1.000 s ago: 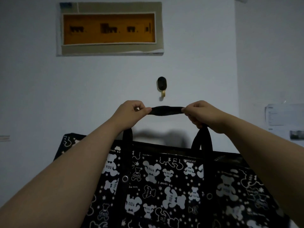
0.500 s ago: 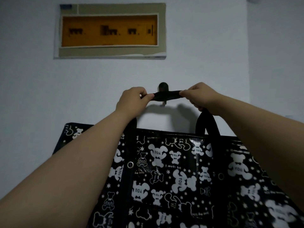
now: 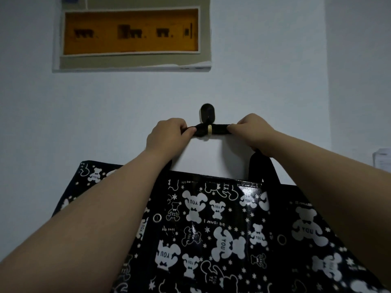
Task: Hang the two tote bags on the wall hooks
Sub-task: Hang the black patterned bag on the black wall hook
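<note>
A black tote bag (image 3: 222,233) printed with white bears hangs in front of me against the white wall. Its black strap (image 3: 220,130) runs behind the pale tip of a wall hook (image 3: 208,115), whose oval black plate shows just above. My left hand (image 3: 167,134) pinches the strap left of the hook. My right hand (image 3: 251,129) pinches it on the right side. Both hands are close to the wall. Only one bag and one hook are in view.
An orange panel in a grey frame (image 3: 131,32) is mounted on the wall above the hook. A wall corner (image 3: 326,81) runs down at the right. A white paper notice (image 3: 382,159) shows at the far right edge.
Both hands have lifted the strap from below the hook up and onto it. The strap now sits behind the hook's tip, and the bag has risen with it.
</note>
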